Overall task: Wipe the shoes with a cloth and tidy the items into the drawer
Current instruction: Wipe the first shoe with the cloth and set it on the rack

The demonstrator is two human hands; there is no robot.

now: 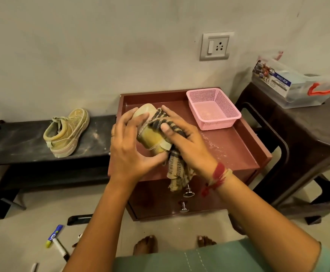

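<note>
Over the middle of the maroon tabletop [238,146], the left hand [128,146] has its fingers [138,119] curled round a tan shoe [152,140]. The right hand [181,138] clamps a striped cloth [177,171] against it, thumb on top. Hands and cloth hide most of that shoe; the second shoe [67,132] sits in plain sight on the low black shelf [13,144] off the tabletop's left edge.

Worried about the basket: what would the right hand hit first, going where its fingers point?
Past the cloth, likely the left hand's fingers on the shoe; the pink basket lies off to the side.
</note>
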